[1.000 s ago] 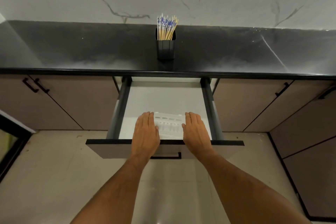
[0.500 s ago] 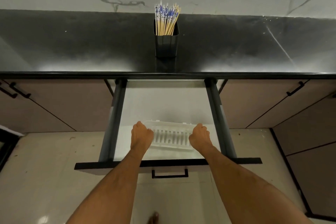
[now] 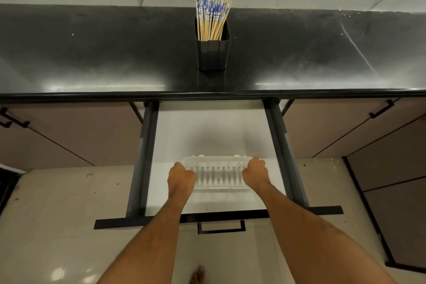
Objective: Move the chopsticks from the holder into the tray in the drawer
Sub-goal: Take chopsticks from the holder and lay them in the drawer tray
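Several bamboo chopsticks [image 3: 212, 18] with blue-and-white patterned tops stand upright in a dark square holder [image 3: 213, 53] at the middle of the black countertop. Below it, the drawer [image 3: 147, 157] is pulled out wide, white inside. A white slotted tray [image 3: 217, 174] lies on the drawer floor toward its front. My left hand [image 3: 181, 175] is curled around the tray's left end and my right hand [image 3: 254, 172] around its right end. My fingers are hidden under the knuckles.
The black countertop [image 3: 92, 57] runs the full width, backed by a marble wall. Brown cabinet doors with dark handles [image 3: 381, 109] flank the drawer. The drawer front with its handle [image 3: 221, 227] juts toward me over a pale tiled floor. A bare foot [image 3: 198, 275] shows at the bottom.
The drawer has come out further toward me. My hands went from flat on the tray to curled on its two ends, and the view has moved closer to the counter.
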A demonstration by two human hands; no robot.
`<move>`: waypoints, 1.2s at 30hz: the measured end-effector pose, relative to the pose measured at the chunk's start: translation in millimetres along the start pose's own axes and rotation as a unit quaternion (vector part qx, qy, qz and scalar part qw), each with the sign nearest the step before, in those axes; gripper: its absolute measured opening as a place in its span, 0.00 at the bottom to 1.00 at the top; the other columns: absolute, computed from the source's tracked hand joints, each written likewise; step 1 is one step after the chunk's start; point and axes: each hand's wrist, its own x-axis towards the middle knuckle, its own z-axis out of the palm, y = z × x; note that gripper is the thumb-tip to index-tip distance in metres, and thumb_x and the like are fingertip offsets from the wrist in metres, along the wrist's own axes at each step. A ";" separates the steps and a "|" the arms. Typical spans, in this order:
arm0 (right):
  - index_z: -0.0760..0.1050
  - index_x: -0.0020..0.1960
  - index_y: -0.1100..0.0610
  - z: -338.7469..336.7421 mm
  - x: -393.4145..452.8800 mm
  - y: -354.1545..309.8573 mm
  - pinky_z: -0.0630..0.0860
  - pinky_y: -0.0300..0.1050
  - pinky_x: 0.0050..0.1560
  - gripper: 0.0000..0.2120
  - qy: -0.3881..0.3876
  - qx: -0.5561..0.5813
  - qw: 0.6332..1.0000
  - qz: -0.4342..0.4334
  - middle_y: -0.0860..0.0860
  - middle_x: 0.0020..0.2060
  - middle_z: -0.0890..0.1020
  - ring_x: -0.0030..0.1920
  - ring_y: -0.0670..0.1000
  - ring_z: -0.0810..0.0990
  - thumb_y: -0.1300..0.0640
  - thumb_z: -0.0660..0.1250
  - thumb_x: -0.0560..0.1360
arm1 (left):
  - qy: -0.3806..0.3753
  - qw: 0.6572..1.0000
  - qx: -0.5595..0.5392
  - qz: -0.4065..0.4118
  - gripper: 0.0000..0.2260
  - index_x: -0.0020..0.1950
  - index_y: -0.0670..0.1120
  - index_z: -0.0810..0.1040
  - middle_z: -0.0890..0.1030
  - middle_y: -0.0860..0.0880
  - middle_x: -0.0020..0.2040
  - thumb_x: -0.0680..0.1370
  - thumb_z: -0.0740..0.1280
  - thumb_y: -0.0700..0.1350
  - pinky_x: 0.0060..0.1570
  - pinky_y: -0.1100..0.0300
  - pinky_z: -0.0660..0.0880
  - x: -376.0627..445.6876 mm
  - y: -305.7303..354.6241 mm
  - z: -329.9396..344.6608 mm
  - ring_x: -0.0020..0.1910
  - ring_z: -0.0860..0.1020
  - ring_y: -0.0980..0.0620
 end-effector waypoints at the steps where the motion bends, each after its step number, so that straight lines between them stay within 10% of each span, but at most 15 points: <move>1: 0.63 0.69 0.67 0.7 -0.5 0.2 0.73 0.51 0.63 0.19 0.001 -0.001 1.000 0.000 0.64 0.65 0.71 0.62 0.63 0.75 0.62 0.61 0.81 | 0.001 1.000 -0.002 0.000 0.11 0.61 0.41 0.75 0.80 0.43 0.53 0.79 0.66 0.41 0.38 0.60 0.76 -0.1 -0.5 0.5 0.48 0.80 0.46; 7: 0.64 0.68 0.65 1.9 -3.2 -0.7 0.73 0.49 0.60 0.18 0.006 0.000 1.000 0.008 0.63 0.65 0.71 0.61 0.62 0.76 0.66 0.59 0.79 | 0.008 1.000 -0.003 0.005 0.10 0.60 0.40 0.76 0.80 0.44 0.52 0.79 0.66 0.40 0.34 0.62 0.74 -1.7 -2.5 1.7 0.47 0.80 0.47; 16: 0.66 0.66 0.61 -39.0 -11.4 -19.0 0.76 0.49 0.59 0.18 0.079 -0.088 0.989 -0.086 0.57 0.62 0.72 0.61 0.56 0.72 0.51 0.62 0.82 | 0.063 0.989 0.047 0.129 0.15 0.66 0.39 0.71 0.76 0.42 0.62 0.79 0.63 0.40 0.53 0.57 0.72 -5.3 41.6 -31.5 0.58 0.74 0.47; 25: 0.53 0.79 0.63 -153.3 -2.6 -97.7 0.64 0.56 0.75 0.33 0.229 -0.184 0.934 -0.202 0.61 0.77 0.62 0.77 0.61 0.60 0.44 0.56 0.83 | 0.188 0.898 0.150 0.367 0.25 0.75 0.39 0.66 0.73 0.42 0.70 0.81 0.62 0.50 0.74 0.49 0.64 1.9 164.9 -111.0 0.70 0.70 0.43; 36: 0.54 0.79 0.63 -258.1 51.1 -193.0 0.64 0.57 0.75 0.33 0.315 -0.165 0.886 -0.298 0.60 0.77 0.63 0.78 0.59 0.60 0.46 0.59 0.82 | 0.270 0.831 0.189 0.448 0.22 0.70 0.43 0.67 0.75 0.46 0.64 0.78 0.65 0.50 0.74 0.50 0.66 50.4 301.9 -166.1 0.65 0.72 0.48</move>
